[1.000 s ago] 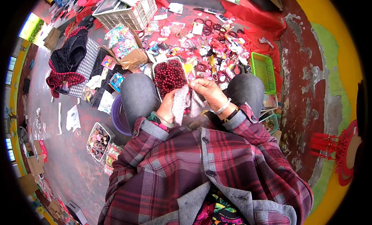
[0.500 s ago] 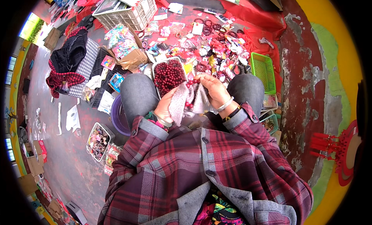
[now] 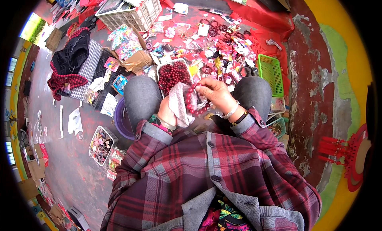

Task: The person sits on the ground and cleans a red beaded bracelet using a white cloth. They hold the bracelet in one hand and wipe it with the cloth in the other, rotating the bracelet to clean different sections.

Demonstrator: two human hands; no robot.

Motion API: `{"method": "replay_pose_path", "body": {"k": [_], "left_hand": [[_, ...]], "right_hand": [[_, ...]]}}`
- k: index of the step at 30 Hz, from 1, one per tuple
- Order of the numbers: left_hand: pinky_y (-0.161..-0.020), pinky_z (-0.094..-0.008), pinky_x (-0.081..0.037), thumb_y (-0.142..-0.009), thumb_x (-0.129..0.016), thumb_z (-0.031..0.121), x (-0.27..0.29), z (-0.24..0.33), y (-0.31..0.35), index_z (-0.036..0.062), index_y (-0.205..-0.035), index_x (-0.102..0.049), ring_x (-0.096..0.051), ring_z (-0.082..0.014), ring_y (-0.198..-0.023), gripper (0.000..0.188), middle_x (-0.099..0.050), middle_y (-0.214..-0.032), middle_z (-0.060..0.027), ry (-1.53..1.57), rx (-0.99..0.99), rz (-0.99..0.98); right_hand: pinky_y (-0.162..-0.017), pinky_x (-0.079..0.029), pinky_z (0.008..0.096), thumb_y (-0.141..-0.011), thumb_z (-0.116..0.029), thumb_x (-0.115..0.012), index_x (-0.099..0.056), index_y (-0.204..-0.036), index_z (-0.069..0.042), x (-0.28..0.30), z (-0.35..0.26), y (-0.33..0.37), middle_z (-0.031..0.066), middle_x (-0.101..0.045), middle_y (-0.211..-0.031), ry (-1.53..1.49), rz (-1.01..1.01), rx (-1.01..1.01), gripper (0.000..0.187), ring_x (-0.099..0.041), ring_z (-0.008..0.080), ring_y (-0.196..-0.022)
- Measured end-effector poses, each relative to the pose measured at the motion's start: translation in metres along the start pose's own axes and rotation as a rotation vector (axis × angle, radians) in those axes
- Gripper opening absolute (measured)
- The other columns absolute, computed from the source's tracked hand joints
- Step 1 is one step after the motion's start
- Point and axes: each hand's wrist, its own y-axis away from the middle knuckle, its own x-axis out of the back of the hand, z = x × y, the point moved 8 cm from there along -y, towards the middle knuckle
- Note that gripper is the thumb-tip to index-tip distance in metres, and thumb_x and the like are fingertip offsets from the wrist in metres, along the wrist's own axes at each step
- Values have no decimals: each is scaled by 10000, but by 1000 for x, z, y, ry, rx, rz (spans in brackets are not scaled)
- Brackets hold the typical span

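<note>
Between my knees, my right hand [image 3: 219, 96] pinches a dark red bead bracelet [image 3: 190, 105], whose loop hangs down from the fingertips. A pale greyish-pink cloth [image 3: 180, 105] drapes over my left hand [image 3: 168, 111], which is closed on it; the cloth hides most of those fingers. One side of the bracelet lies against the cloth or right beside it; I cannot tell if the left fingers touch the beads. Just beyond my hands stands a white basket [image 3: 158, 68] heaped with dark red bead strings [image 3: 174, 75].
Small trinkets and packets [image 3: 234, 51] spread over red cloth ahead. A green basket [image 3: 270, 73] stands by my right knee, near the peeling wall. Left of me are a purple basin [image 3: 121, 121], a white basket of small items [image 3: 102, 145] and an open cardboard box [image 3: 137, 57].
The cloth has come away from my right hand and now hangs from the left. My right hand has turned, and the bracelet, mostly covered before, shows as a loop.
</note>
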Motion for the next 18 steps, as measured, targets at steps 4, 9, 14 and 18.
{"method": "replay_pose_path", "body": {"k": [4,9,14,18], "left_hand": [[-829,-337,-502,-953,-404,208,12,6,-3,-10,-1172,-531,-611,-218,-943,334,-614,-1078,-116,-71,-116,43],[-886,-381,-475,-960,-378,243,-3,-1,-10,4,-1193,-514,-574,-245,-1029,360,-583,-1142,-120,192,0,-118],[-912,-365,-452,-958,-387,272,14,-16,-17,6,-1212,-491,-552,-234,-1052,382,-567,-1160,-118,294,54,-128],[-917,-308,-423,-947,-438,255,-5,-25,-22,-21,-1241,-454,-523,-174,-1024,403,-546,-1102,-77,484,141,-194]], "right_hand": [[-564,-503,261,-916,-209,-564,-568,-1017,-73,11,5,-1,52,-637,-776,-316,-26,-142,169,-588,111,-578],[-685,-513,328,-944,-293,-497,-495,-1131,-71,2,8,0,174,-646,-981,-808,-75,-215,290,-641,221,-751],[-811,-484,387,-944,-380,-457,-463,-1210,-67,-1,2,-3,216,-582,-1154,-955,-142,-163,410,-612,322,-980],[-860,-461,411,-943,-382,-456,-493,-1171,-83,-13,-2,-2,208,-560,-1190,-1059,-210,-132,378,-572,334,-1062]]}}
